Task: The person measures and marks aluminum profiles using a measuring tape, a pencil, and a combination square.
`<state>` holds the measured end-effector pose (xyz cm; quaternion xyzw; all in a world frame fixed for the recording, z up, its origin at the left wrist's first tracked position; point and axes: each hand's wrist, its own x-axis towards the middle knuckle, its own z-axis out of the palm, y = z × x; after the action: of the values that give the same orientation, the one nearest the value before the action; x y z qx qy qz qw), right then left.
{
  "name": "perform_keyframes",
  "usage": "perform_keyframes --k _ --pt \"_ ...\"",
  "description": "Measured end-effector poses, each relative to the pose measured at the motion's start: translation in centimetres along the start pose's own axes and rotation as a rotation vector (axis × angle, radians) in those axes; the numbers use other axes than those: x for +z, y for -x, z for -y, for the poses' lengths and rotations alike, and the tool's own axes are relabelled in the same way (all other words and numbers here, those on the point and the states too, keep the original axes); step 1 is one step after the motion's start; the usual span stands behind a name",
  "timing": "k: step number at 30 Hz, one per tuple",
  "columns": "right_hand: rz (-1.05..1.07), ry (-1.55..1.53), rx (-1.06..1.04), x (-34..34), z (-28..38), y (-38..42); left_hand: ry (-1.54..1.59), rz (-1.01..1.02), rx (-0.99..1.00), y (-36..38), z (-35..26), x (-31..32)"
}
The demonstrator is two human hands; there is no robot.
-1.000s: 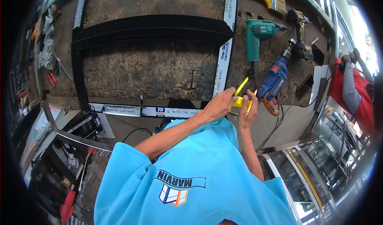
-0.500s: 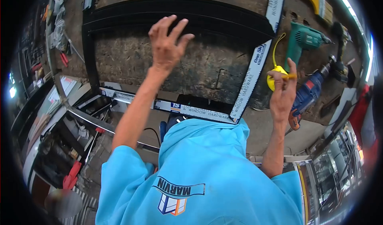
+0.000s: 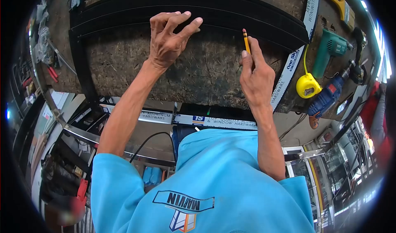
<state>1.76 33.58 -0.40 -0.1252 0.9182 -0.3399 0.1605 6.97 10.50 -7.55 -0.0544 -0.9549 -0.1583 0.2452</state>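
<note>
My left hand (image 3: 168, 41) hovers over the worn wooden bench with fingers spread, its fingertips at the inner edge of the far black frame rail (image 3: 214, 8). My right hand (image 3: 256, 76) grips a yellow pencil (image 3: 246, 41) pointing up toward that same rail. The black aluminium frame (image 3: 80, 68) lies flat on the bench, with taped white-and-blue label strips (image 3: 288, 74) along its right and near sides. A yellow tape measure (image 3: 307, 86) rests on the bench just right of the frame.
A green drill (image 3: 332, 51) and a blue drill (image 3: 330, 96) lie at the right, with a brush (image 3: 340, 4) beyond them. Red-handled pliers (image 3: 53, 73) lie at the left edge. A person in red (image 3: 377, 109) stands at far right. Shelves and clutter sit below the bench.
My right hand has let go of the tape measure, which now lies on the bench, and moved left over the frame with the pencil. My left hand stays near the far rail.
</note>
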Motion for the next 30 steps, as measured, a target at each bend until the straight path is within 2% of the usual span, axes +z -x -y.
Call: perform_keyframes --k 6,9,13,17,19,21,23,27,29,30 --pt "-0.115 0.187 0.015 0.5 2.0 -0.8 0.029 0.015 -0.039 0.0 -0.1 0.0" --pt "-0.142 0.199 -0.029 2.2 3.5 -0.7 0.09 0.006 -0.084 -0.1 -0.1 0.1" --pt "-0.067 0.186 -0.067 4.6 7.2 -1.2 0.128 0.0 -0.116 -0.4 -0.1 -0.2" --pt "-0.129 0.209 -0.13 4.8 6.9 -1.1 0.13 -0.013 -0.109 -0.3 -0.2 -0.2" --pt "-0.11 0.221 -0.014 3.3 5.8 -1.2 0.121 -0.015 -0.111 -0.3 -0.1 0.0" --pt "-0.133 0.212 -0.004 2.6 5.2 -1.3 0.137 -0.023 -0.091 0.0 0.1 0.3" --pt "-0.056 0.254 0.012 2.4 5.4 -1.4 0.125 -0.022 -0.085 0.0 0.0 0.1" --pt "-0.043 0.234 -0.083 4.0 6.8 -1.5 0.036 0.044 -0.054 -0.1 0.0 -0.2" --pt "0.012 0.127 -0.049 2.3 7.0 -0.6 -0.036 0.089 -0.027 0.0 -0.2 -0.3" --pt "0.119 -0.084 0.12 1.2 6.6 0.7 -0.108 0.129 -0.003 -0.1 -0.3 -0.2"
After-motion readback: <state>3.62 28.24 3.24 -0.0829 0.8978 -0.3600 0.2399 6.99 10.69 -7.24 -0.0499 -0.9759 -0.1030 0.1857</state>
